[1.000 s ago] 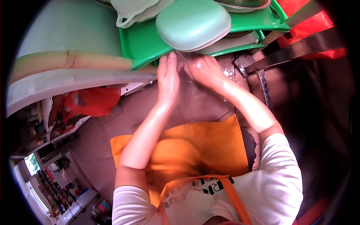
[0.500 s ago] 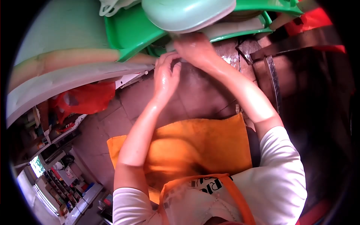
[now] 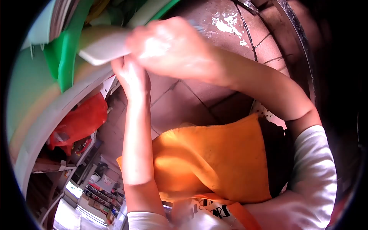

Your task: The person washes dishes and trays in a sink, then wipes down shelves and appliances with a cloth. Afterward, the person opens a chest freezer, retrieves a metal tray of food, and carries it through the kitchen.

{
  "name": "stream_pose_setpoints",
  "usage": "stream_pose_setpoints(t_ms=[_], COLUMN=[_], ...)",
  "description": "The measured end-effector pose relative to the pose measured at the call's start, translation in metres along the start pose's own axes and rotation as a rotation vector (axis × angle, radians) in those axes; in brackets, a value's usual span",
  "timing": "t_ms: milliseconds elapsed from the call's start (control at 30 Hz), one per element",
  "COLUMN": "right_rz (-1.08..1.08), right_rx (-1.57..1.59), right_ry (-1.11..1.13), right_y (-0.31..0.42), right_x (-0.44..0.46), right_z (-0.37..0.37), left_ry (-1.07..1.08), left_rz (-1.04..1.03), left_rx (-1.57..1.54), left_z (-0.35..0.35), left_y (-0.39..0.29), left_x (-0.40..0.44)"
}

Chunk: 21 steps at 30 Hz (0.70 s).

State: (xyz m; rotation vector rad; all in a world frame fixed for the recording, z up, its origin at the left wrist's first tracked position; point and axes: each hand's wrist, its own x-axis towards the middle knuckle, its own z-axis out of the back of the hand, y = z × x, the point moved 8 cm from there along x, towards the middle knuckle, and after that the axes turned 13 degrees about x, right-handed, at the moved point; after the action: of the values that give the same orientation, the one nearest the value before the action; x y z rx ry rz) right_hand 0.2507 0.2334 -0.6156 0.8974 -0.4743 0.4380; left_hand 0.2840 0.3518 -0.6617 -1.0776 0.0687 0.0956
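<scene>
Above floor tiles [image 3: 178, 101], right hand [image 3: 165, 46] clenches pale slab [image 3: 107, 48] jutting leftward; left hand [image 3: 133, 78] beside, hold unclear

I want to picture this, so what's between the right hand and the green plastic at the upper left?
In the head view, a blurred pale object extends from the right hand toward the green plastic; contact with the plastic is unclear.

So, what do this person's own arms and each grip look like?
The left arm and right arm are bare below a short white fabric left sleeve and right sleeve. The left grip and right grip are gloveless hands; neither wrist shows a watch. Blur hides any rings. An orange cloth apron covers a white shirt with black lettering.
</scene>
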Motion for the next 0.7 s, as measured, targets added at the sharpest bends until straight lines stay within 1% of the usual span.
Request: stream_pose_setpoints(t_ms=[67, 100, 133, 200, 233, 300, 333, 367, 400, 467, 533, 600, 633, 700], right_rz=[0.077, 0.114, 0.137, 0.110, 0.055, -0.030, -0.043, -0.056, -0.119, -0.120, -0.130, -0.156, -0.225, -0.209], right_rx=[0.217, 0.346, 0.521, 0.412, 0.135, -0.255, -0.215, -0.175, -0.355, -0.308, -0.299, -0.310, -0.290, -0.279], right_ry=[-0.085, -0.119, -0.138, -0.123, -0.086, -0.013, -0.045, -0.077, -0.011, -0.063, -0.077, -0.054, -0.021, -0.056], right_y=[0.009, 0.011, 0.010, 0.006, 0.009, 0.009, 0.003, -0.004, -0.010, -0.009, -0.015, -0.029, -0.033, -0.034], right_x=[0.006, 0.007, 0.007, 0.007, 0.007, 0.002, -0.006, -0.014, -0.018, -0.023, -0.031, -0.043, -0.045, -0.045], right_z=[0.012, 0.015, 0.014, 0.009, 0.009, 0.013, 0.021, 0.030, 0.030, 0.048, 0.057, 0.053, 0.056, 0.064], left_ry=[0.121, 0.226, 0.187, 0.108, 0.013, -0.032, -0.054, -0.064, -0.120, -0.055, -0.003, 0.128, 0.226, 0.230], left_rz=[0.033, 0.031, 0.007, -0.046, -0.093, -0.087, -0.085, -0.053, 0.016, -0.002, 0.162, 0.194, 0.139, 0.149], left_rx=[-0.066, 0.003, -0.057, -0.183, -0.043, -0.117, -0.149, -0.117, -0.184, -0.368, -0.526, -0.648, -0.690, -0.615], left_z=[0.004, 0.010, 0.020, 0.031, 0.019, 0.014, 0.012, 0.010, 0.008, 0.000, 0.001, -0.006, -0.011, -0.009], left_y=[0.016, 0.032, 0.040, 0.048, -0.003, -0.017, -0.020, -0.022, -0.018, -0.010, 0.043, 0.052, 0.039, 0.039], left_x=[-0.002, 0.002, 0.007, 0.019, 0.004, 0.025, 0.037, 0.046, 0.059, 0.096, 0.173, 0.215, 0.221, 0.225])
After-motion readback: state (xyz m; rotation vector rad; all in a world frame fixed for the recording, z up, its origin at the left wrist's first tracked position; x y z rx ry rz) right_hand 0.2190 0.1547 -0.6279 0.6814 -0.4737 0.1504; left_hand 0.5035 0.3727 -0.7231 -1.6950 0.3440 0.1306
